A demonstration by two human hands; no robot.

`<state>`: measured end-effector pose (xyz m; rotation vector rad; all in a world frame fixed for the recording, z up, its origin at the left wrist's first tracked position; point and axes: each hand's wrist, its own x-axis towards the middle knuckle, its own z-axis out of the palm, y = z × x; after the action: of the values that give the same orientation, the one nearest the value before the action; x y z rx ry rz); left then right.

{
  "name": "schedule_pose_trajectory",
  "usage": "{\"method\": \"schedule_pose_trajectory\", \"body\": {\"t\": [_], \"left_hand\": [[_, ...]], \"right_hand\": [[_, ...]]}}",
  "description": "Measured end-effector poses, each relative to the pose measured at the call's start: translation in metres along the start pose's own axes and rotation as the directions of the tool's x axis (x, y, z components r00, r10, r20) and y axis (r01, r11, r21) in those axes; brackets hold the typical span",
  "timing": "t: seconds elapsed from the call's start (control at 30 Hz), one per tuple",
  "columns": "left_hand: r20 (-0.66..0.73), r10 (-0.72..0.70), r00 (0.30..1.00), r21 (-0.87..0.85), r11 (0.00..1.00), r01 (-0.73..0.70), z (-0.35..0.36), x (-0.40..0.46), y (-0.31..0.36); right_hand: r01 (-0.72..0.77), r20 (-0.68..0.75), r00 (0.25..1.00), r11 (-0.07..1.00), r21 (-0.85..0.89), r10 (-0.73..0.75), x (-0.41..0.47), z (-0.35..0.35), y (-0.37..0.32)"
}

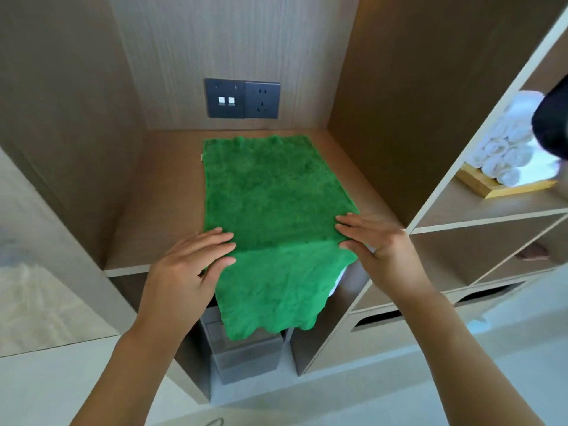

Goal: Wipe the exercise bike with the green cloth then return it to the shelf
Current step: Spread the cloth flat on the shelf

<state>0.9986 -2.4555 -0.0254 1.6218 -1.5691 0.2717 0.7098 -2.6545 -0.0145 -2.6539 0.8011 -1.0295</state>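
Note:
The green cloth (270,192) lies spread flat on the wooden shelf (159,192), its near part hanging over the shelf's front edge. My left hand (190,262) pinches the cloth's left edge at the shelf front, thumb under the fabric. On the cloth's right edge, at the same fold line, my right hand (375,238) grips with fingers on top and thumb below. The exercise bike is out of view.
Dark wall sockets (242,98) sit on the back panel above the cloth. Rolled white towels (507,149) on a wooden tray fill the right compartment. A grey box (246,355) stands in the compartment below the shelf. A dark object (553,124) intrudes at the right edge.

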Motion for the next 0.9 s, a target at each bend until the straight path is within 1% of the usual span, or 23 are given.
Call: {"method": "schedule_pose_trajectory", "body": {"t": [0.07,0.17,0.3,0.37,0.47,0.57,0.73,0.9], "left_hand": [[-0.031,-0.027,0.999,-0.002,1.000,0.027,0.000,-0.002,0.004],[-0.086,-0.075,0.993,0.011,0.997,0.076,-0.002,-0.006,0.014],[-0.159,-0.122,0.980,0.036,0.991,0.129,-0.012,-0.016,0.030],[-0.194,-0.142,0.971,0.046,0.987,0.153,-0.017,-0.024,0.044],[-0.234,-0.169,0.957,0.032,0.983,0.182,-0.018,-0.037,0.071],[-0.243,-0.197,0.950,0.046,0.976,0.214,-0.012,-0.046,0.104],[-0.228,-0.231,0.946,0.069,0.965,0.252,-0.001,-0.067,0.156],[-0.276,-0.270,0.923,0.098,0.947,0.306,-0.005,-0.105,0.199]], "right_hand": [[-0.008,-0.065,0.998,1.000,-0.006,0.008,-0.006,0.002,-0.001],[0.014,-0.143,0.989,0.998,-0.060,-0.023,-0.014,-0.001,-0.004],[-0.018,-0.179,0.984,0.992,-0.125,-0.005,-0.025,-0.010,-0.008],[-0.032,-0.174,0.985,0.992,-0.124,0.011,-0.032,-0.016,-0.009],[-0.010,-0.158,0.987,0.998,-0.062,0.000,-0.047,-0.028,-0.007],[0.019,-0.145,0.989,1.000,-0.009,-0.020,-0.063,-0.047,0.000],[0.086,-0.143,0.986,0.996,0.028,-0.081,-0.095,-0.080,0.011],[0.089,-0.099,0.992,0.988,0.129,-0.076,-0.122,-0.095,0.011]]}}
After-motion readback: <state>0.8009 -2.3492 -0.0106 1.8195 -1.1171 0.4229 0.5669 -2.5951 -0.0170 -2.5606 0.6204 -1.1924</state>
